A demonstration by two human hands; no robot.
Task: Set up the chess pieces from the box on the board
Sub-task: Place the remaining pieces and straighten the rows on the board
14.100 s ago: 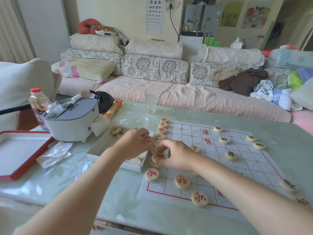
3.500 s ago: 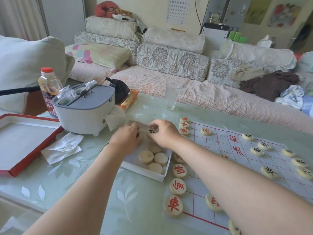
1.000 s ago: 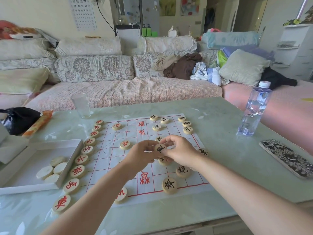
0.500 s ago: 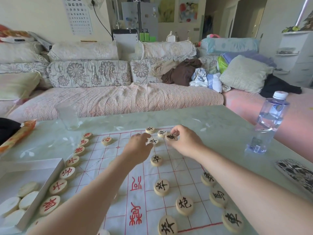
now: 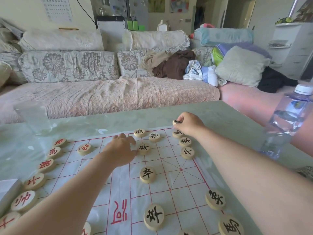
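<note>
My right hand (image 5: 189, 126) is out at the far right corner of the board (image 5: 169, 177). Its fingers (image 5: 181, 118) are curled down and pinch a black-lettered piece (image 5: 177, 122) by the rim, tilted just over the corner. Right below it, a short column of black pieces (image 5: 185, 141) runs toward me along the board's right edge.

My left hand (image 5: 121, 150) lies palm down on the far middle of the board, loose and spread, gripping nothing. Its thumb and forefinger sit at the left rim of another black disc (image 5: 143, 148); I cannot tell whether they touch it.

More black discs are scattered over the near right half of the grid. The closest one (image 5: 154, 217) lies flat beside the big red characters. A row of red-lettered pieces (image 5: 34, 181) curves down the board's left edge, and one lone red piece (image 5: 84, 149) sits a little inside it.

Only a white corner of the box (image 5: 9, 190) shows at the left, touching that red row; its inside is out of view.

On the green glass surface (image 5: 228, 116) a water bottle (image 5: 286, 121) stands to the right, well apart from the board. A blurred drinking glass (image 5: 36, 119) stands at the far left. A sofa (image 5: 110, 94) with cushions and heaped clothes lies beyond.
</note>
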